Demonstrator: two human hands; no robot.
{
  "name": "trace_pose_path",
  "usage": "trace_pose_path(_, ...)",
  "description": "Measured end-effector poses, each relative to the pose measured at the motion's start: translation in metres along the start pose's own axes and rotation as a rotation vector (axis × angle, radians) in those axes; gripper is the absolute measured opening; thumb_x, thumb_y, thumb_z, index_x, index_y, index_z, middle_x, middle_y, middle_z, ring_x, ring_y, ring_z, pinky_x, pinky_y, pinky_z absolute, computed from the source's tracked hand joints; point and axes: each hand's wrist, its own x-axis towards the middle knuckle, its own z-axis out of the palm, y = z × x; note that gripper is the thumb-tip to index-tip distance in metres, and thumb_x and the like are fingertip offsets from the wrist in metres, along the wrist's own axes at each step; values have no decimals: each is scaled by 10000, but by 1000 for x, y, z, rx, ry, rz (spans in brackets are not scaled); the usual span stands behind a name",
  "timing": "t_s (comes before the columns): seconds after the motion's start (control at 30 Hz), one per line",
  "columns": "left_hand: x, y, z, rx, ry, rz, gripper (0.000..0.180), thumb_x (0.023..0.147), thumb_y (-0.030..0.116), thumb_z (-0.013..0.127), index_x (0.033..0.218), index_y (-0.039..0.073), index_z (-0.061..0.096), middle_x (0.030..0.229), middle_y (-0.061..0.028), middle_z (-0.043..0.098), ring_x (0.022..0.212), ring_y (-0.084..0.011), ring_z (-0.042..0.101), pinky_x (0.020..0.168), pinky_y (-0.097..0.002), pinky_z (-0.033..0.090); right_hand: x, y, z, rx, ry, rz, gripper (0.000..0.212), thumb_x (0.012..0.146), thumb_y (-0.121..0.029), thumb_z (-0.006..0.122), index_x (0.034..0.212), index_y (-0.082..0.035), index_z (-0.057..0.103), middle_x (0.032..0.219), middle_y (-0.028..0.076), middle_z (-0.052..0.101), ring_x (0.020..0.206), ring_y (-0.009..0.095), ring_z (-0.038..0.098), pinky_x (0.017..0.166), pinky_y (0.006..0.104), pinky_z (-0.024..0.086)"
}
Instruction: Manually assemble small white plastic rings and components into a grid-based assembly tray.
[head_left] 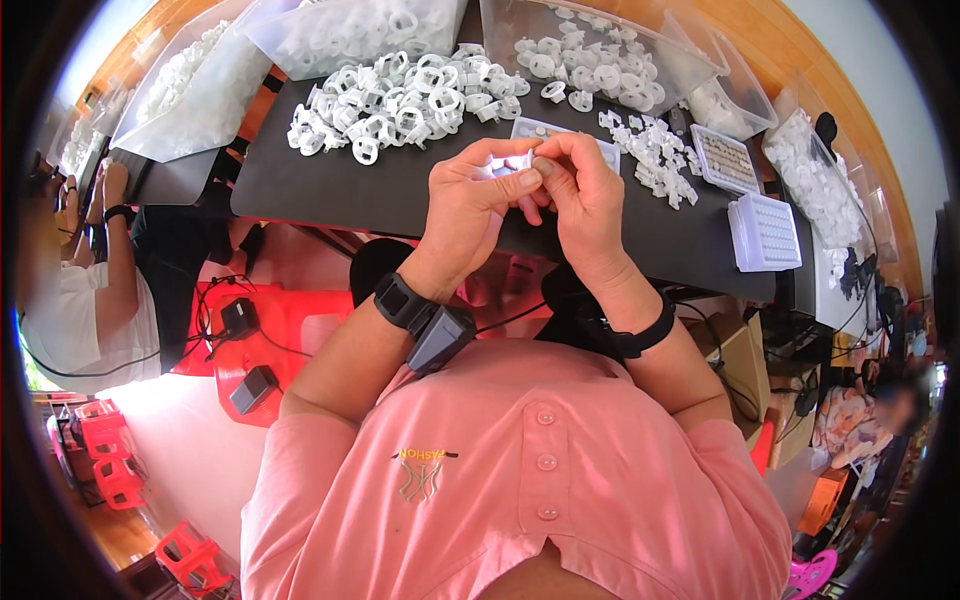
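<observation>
My left hand (462, 205) is closed around a small white plastic part (508, 164), pinched between thumb and fingers above the table's near edge. Against the right end of that part, my right hand (588, 195) has its thumb and fingertips pressed together. Whatever sits in that pinch is too small and covered to make out. Just behind my fingers lies a shallow white tray (528, 127), partly hidden by them. A heap of white ring-shaped plastic parts (400, 105) lies beyond my left hand. Smaller white plastic pieces (655, 160) are scattered to the right of my right hand.
Clear plastic bins (355, 35) full of white parts line the dark table's (330, 190) far side. At right stand a tray of small round pieces (725, 160) and stacked white trays (765, 235). A red stool (290, 335) is at lower left; another person (110, 290) sits further left.
</observation>
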Motion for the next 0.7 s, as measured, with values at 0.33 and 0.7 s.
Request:
trace_pose_path(0.33,-3,0,1,-26,21,-27,289,901,-3,654,1185,-51,638,1037,-144,686,794,-205,661,626,-313,546,-2,4,-4,-15,-43,-14,62,968,-12,593,969,-37,536,777,23,571,608,79,512,543,239,436)
trace_pose_path(0.7,3,-3,0,-29,46,-20,308,915,3,619,1214,-69,617,982,-145,681,746,-221,670,608,-312,548,-5,5,-11,-308,72,-299,121,876,-18,650,964,-69,584,868,98,584,697,281,638,595,363,492)
